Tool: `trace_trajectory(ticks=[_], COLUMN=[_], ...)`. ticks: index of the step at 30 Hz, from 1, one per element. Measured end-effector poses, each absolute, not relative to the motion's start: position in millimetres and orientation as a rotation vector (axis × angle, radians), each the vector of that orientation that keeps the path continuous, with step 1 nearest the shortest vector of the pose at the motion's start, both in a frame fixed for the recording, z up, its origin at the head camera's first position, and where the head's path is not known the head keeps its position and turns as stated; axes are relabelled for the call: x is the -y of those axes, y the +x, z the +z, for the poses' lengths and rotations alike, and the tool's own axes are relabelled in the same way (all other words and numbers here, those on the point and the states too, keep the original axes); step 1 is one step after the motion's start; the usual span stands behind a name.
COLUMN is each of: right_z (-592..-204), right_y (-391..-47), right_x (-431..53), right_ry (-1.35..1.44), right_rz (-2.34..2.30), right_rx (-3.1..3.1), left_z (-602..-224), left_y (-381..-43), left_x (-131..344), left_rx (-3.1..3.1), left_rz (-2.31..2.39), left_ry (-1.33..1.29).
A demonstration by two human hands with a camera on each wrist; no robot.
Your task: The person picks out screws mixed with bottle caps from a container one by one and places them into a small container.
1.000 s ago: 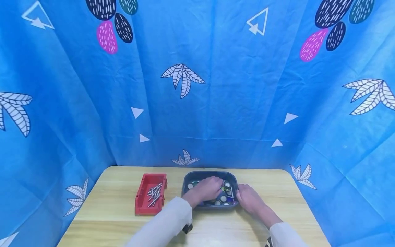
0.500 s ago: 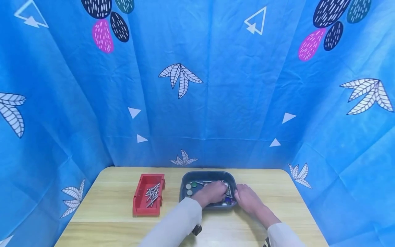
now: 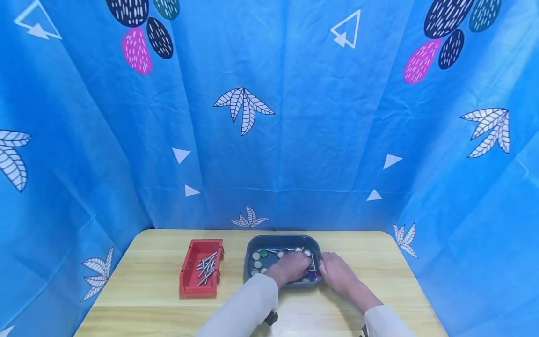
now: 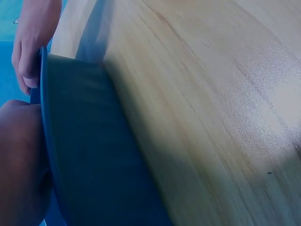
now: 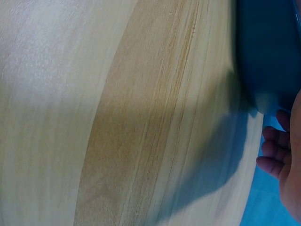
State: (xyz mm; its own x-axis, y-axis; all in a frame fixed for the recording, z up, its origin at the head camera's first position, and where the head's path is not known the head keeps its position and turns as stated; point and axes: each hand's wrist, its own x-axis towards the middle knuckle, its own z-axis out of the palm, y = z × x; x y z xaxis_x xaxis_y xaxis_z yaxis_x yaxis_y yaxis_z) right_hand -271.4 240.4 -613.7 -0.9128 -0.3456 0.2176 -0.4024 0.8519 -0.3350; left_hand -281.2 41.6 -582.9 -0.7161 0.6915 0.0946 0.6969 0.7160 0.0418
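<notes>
A dark blue rounded tray (image 3: pixel 273 242) holds several bottle caps (image 3: pixel 257 264), among them a green one, and silver screws or nails (image 3: pixel 313 262). My left hand (image 3: pixel 292 267) reaches down into the tray with bent fingers, its fingertips hidden among the pieces. In the left wrist view, this left hand (image 4: pixel 21 160) is inside the tray's tall side wall (image 4: pixel 94 141). My right hand (image 3: pixel 337 271) grips the tray's right rim. From the right wrist, the right hand's (image 5: pixel 291 160) curled fingers show at the tray's corner.
To the left stands a red bin (image 3: pixel 188 274) with a pile of silver screws or nails (image 3: pixel 207 267) inside. Both rest on a light wooden table (image 3: pixel 151 276). A blue patterned cloth (image 3: pixel 261 154) hangs behind and at both sides.
My left hand has moved to the right inside the tray, uncovering caps and silver pieces at its left and back. The right hand keeps its hold on the rim.
</notes>
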Motion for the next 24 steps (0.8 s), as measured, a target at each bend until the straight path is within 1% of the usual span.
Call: trace_trajectory(ticks=[12,19,24], right_z=[-610,-609,-611], right_y=[-272,-271,-271], right_x=[-239,-240,-240], right_ry=[0.566,0.564,0.556], right_rz=[0.581,0.581,0.597], right_rx=[2.89,2.9,2.904], left_z=[-580,-583,-583], left_y=[-280,-281,-280], left_x=[-53,-57,-58], left_rx=[2.932,2.886,2.936], left_rz=[-0.325,-0.049,-0.115], left_ry=[-1.073,-1.134,-1.12])
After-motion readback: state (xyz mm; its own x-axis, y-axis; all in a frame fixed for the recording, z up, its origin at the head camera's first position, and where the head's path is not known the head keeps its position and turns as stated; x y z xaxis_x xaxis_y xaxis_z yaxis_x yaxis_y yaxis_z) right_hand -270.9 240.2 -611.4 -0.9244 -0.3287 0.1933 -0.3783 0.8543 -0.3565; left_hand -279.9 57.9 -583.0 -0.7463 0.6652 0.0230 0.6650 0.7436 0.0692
